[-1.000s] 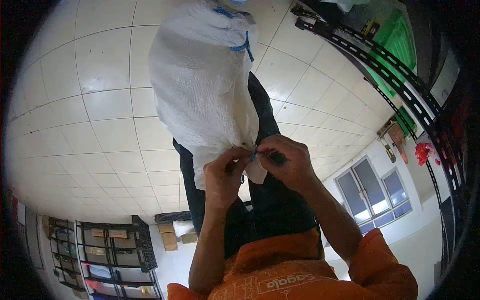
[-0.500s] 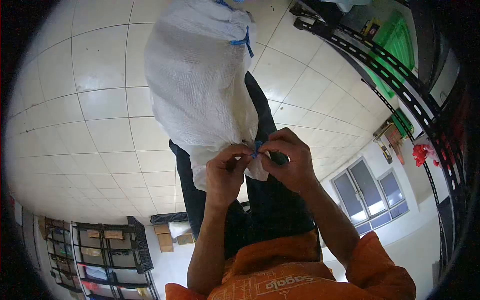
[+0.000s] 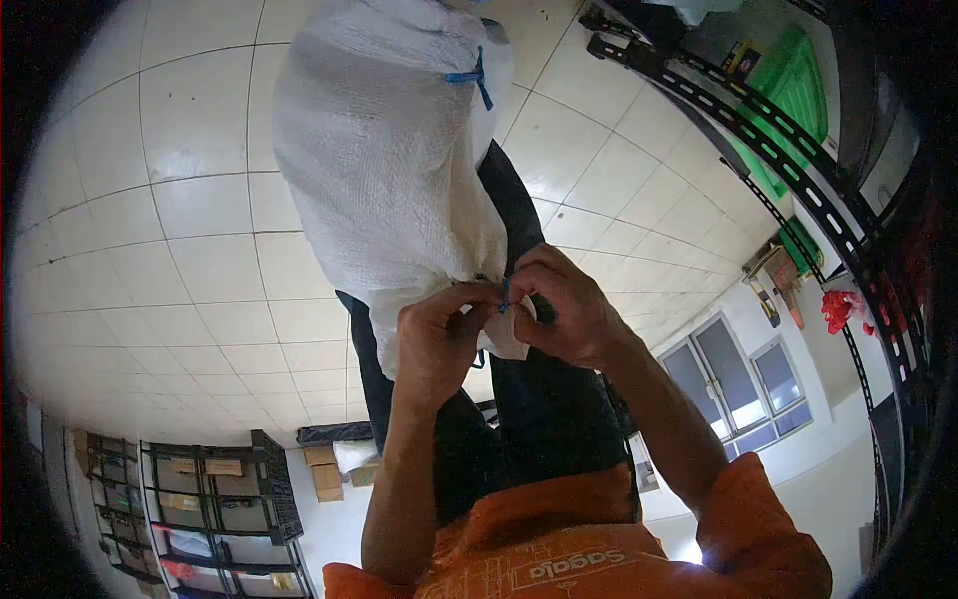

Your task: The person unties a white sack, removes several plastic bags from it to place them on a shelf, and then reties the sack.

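Note:
A bulky white woven sack stretches away from me in front of my legs. At its near end a short blue tie shows between my fingertips. My left hand, thumb and forefinger pinched, grips the tie from the left. From the right, my right hand pinches the same tie with curled fingers. Loose white sack material hangs below both hands. Farther up the sack, a second blue tie is knotted near its right edge.
Pale floor tiles surround the sack. A black slotted metal rack runs along the right, with a green basket behind it. Dark shelves and cardboard boxes stand at lower left.
Both hands have shifted slightly left, still pinching the blue tie. The sack has swung a little left, and its upper tie has moved with it.

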A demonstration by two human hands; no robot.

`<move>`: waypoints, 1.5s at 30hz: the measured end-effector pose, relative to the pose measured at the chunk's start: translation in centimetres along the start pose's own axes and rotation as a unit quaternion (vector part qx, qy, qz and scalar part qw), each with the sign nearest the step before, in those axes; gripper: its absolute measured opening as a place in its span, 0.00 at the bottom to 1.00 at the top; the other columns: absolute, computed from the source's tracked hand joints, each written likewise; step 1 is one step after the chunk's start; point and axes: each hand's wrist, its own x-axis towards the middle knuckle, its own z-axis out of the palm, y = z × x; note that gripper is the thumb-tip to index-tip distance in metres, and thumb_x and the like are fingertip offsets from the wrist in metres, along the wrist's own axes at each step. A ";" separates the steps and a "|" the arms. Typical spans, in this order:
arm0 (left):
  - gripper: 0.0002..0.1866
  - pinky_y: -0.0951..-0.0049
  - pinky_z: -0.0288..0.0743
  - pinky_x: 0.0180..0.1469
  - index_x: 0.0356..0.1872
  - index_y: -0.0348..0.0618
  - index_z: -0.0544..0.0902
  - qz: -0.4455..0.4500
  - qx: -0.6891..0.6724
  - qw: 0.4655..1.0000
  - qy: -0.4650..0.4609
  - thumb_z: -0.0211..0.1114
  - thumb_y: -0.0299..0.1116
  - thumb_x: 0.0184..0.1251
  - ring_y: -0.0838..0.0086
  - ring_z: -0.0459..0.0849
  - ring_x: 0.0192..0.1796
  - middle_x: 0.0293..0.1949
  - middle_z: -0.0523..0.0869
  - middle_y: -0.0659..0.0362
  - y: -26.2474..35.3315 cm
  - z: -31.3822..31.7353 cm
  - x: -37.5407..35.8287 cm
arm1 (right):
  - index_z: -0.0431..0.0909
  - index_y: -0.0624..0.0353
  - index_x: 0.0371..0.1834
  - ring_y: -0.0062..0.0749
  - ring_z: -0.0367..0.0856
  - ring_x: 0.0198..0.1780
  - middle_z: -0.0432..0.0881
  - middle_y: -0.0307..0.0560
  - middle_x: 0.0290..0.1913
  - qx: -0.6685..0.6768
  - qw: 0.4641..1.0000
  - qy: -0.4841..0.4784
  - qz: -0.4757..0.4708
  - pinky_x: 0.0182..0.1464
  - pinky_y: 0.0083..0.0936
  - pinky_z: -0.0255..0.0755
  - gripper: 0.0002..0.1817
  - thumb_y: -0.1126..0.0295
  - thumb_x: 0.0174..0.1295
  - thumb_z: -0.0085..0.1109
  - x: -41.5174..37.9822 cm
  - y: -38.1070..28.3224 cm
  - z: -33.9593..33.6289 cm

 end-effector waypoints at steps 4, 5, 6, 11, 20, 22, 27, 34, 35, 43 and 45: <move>0.07 0.74 0.77 0.30 0.37 0.39 0.86 0.073 0.062 0.995 -0.032 0.63 0.20 0.59 0.73 0.85 0.26 0.33 0.88 0.54 1.9 -1.7 0.8 | 0.72 0.61 0.35 0.31 0.74 0.37 0.70 0.46 0.38 0.027 0.999 -0.018 0.018 0.42 0.27 0.71 0.10 0.79 0.48 0.60 0.5 0.2 -0.3; 0.07 0.74 0.77 0.30 0.37 0.39 0.86 0.074 0.062 0.995 -0.032 0.63 0.20 0.59 0.73 0.85 0.26 0.33 0.88 0.54 2.2 -2.1 1.2 | 0.71 0.60 0.35 0.31 0.74 0.37 0.70 0.46 0.38 0.036 0.999 -0.015 0.008 0.42 0.27 0.71 0.10 0.79 0.49 0.59 0.6 0.5 -0.3; 0.07 0.73 0.79 0.34 0.37 0.39 0.86 0.073 0.047 0.996 -0.035 0.63 0.20 0.59 0.70 0.86 0.30 0.33 0.88 0.54 2.4 -2.6 1.6 | 0.70 0.60 0.36 0.31 0.73 0.37 0.70 0.46 0.38 0.046 0.999 -0.012 -0.001 0.42 0.27 0.71 0.11 0.80 0.49 0.57 0.7 0.6 -0.3; 0.07 0.74 0.81 0.42 0.39 0.37 0.85 0.031 0.056 0.979 -0.191 0.62 0.20 0.61 0.71 0.87 0.38 0.36 0.88 0.54 3.0 -3.9 4.9 | 0.69 0.62 0.37 0.40 0.71 0.38 0.67 0.49 0.36 0.092 0.995 -0.025 0.004 0.42 0.31 0.68 0.09 0.78 0.53 0.54 1.4 1.2 -0.2; 0.04 0.74 0.83 0.39 0.35 0.37 0.86 0.052 -0.065 0.971 -0.226 0.66 0.23 0.58 0.73 0.87 0.34 0.32 0.88 0.55 0.1 -4.1 5.3 | 0.68 0.61 0.38 0.27 0.68 0.34 0.67 0.44 0.34 0.165 0.984 -0.056 0.034 0.39 0.25 0.66 0.07 0.79 0.56 0.49 1.8 1.3 0.0; 0.04 0.73 0.82 0.40 0.35 0.37 0.86 0.048 -0.077 0.968 -0.234 0.66 0.23 0.58 0.73 0.87 0.34 0.32 0.88 0.55 -0.4 -4.4 5.3 | 0.67 0.60 0.39 0.22 0.64 0.35 0.65 0.40 0.35 0.179 0.981 -0.071 0.025 0.40 0.22 0.64 0.08 0.80 0.56 0.46 1.7 1.6 0.4; 0.04 0.72 0.82 0.43 0.35 0.37 0.86 0.029 -0.054 0.961 -0.270 0.67 0.23 0.58 0.72 0.87 0.35 0.33 0.88 0.55 0.4 -5.1 5.8 | 0.66 0.60 0.40 0.22 0.64 0.36 0.64 0.40 0.36 0.231 0.966 -0.090 0.069 0.41 0.23 0.65 0.05 0.78 0.62 0.44 1.5 1.7 1.0; 0.08 0.71 0.82 0.42 0.37 0.41 0.85 0.052 0.065 0.943 -0.322 0.70 0.28 0.55 0.71 0.87 0.37 0.35 0.88 0.57 2.0 -5.6 6.6 | 0.70 0.61 0.41 0.33 0.76 0.36 0.74 0.48 0.34 0.206 0.973 -0.075 0.076 0.40 0.30 0.71 0.07 0.72 0.62 0.50 1.3 2.8 1.4; 0.09 0.70 0.83 0.42 0.37 0.42 0.85 0.054 0.090 0.940 -0.324 0.70 0.29 0.55 0.71 0.87 0.37 0.36 0.88 0.57 2.3 -5.7 6.6 | 0.70 0.61 0.41 0.32 0.76 0.35 0.75 0.47 0.33 0.219 0.969 -0.081 0.076 0.40 0.29 0.71 0.07 0.72 0.63 0.50 1.3 2.4 1.1; 0.10 0.71 0.81 0.31 0.36 0.45 0.81 0.263 0.193 0.928 -0.182 0.70 0.31 0.53 0.69 0.86 0.32 0.34 0.84 0.58 -0.2 -4.1 4.1 | 0.69 0.62 0.42 0.29 0.77 0.36 0.77 0.46 0.34 0.238 0.960 -0.109 0.101 0.39 0.28 0.72 0.08 0.70 0.64 0.50 1.1 2.6 1.2; 0.12 0.73 0.82 0.31 0.38 0.44 0.80 0.303 0.228 0.911 -0.162 0.70 0.33 0.53 0.70 0.87 0.33 0.36 0.85 0.58 -0.5 -3.7 3.9 | 0.69 0.59 0.44 0.20 0.71 0.38 0.72 0.39 0.36 0.262 0.950 -0.131 0.105 0.43 0.22 0.71 0.05 0.71 0.71 0.45 1.2 2.8 1.2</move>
